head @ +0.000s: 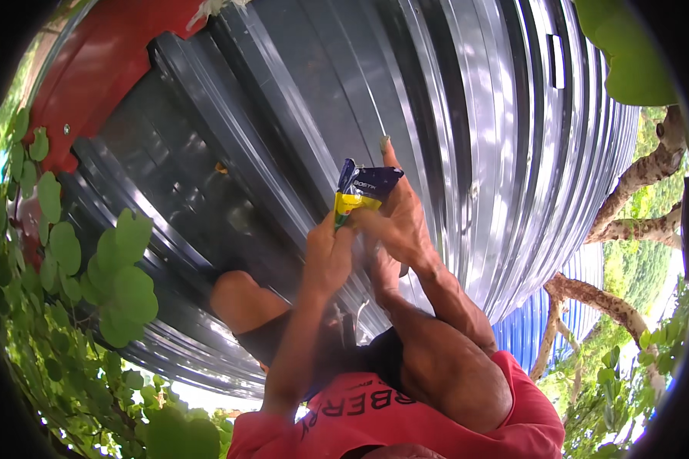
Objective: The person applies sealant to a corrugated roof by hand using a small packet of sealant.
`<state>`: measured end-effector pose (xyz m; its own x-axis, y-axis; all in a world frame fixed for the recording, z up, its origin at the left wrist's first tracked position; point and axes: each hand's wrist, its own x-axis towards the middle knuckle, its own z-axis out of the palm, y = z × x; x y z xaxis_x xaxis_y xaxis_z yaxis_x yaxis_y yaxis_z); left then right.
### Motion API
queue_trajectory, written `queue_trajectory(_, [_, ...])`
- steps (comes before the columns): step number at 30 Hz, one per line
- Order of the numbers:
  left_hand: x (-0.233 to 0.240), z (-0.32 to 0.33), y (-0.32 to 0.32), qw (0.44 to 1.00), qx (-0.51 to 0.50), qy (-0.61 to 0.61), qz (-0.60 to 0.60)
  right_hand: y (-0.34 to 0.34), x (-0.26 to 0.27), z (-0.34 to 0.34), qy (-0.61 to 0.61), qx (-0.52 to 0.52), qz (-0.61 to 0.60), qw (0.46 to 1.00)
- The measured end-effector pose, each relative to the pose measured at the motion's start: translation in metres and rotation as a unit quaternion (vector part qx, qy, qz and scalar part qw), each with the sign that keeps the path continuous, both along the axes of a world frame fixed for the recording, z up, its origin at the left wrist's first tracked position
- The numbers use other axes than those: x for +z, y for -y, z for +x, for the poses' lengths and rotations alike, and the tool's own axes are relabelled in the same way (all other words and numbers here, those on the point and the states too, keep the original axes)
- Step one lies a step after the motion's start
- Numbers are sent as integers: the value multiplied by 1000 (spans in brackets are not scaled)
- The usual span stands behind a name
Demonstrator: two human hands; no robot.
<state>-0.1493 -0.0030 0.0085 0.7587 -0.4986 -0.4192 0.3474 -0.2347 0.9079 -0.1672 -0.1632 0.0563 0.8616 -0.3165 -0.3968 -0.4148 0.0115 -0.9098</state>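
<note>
A dark blue and yellow Bostik foil pouch is held up in front of me, creased and partly folded. My left hand grips its narrow lower end. At the pouch's right side is my right hand, its fingers blurred near the lower edge and touching or nearly touching the foil. One raised digit of this hand has a greyish smear at its tip. Behind both hands spreads a grey corrugated metal roof sheet. The grip of the right-hand fingers is partly hidden by blur and overlap.
My bent knees and a bare foot are just below the hands. Red metal flashing borders the roof at upper left. Leafy branches overhang the left side; tree limbs and a blue corrugated sheet stand at right.
</note>
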Motion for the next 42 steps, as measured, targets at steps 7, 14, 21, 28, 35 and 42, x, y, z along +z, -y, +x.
queue_trajectory(7, [35, 34, 8, 998, -19, -42, -41, 1, 0, -3, -36, 37, -81, 995])
queue_trajectory(14, [13, 25, 1, 999, -25, 37, -20, 14, 2, -1, -16, -43, 29, 999])
queue_trajectory(21, [24, 26, 1, 998, -34, 54, 18, 12, 3, 0, -4, -30, 96, 995])
queue_trajectory(28, [22, 20, -2, 991, 1, 125, 49, 5, 6, 1, -8, -1, 49, 999])
queue_trajectory(35, [38, 30, -10, 993, -3, 108, 40, 17, 18, 3, -19, 44, 129, 991])
queue_trajectory(42, [41, 42, -24, 989, -40, 132, 59, 22, 34, 9, -31, 83, 164, 982])
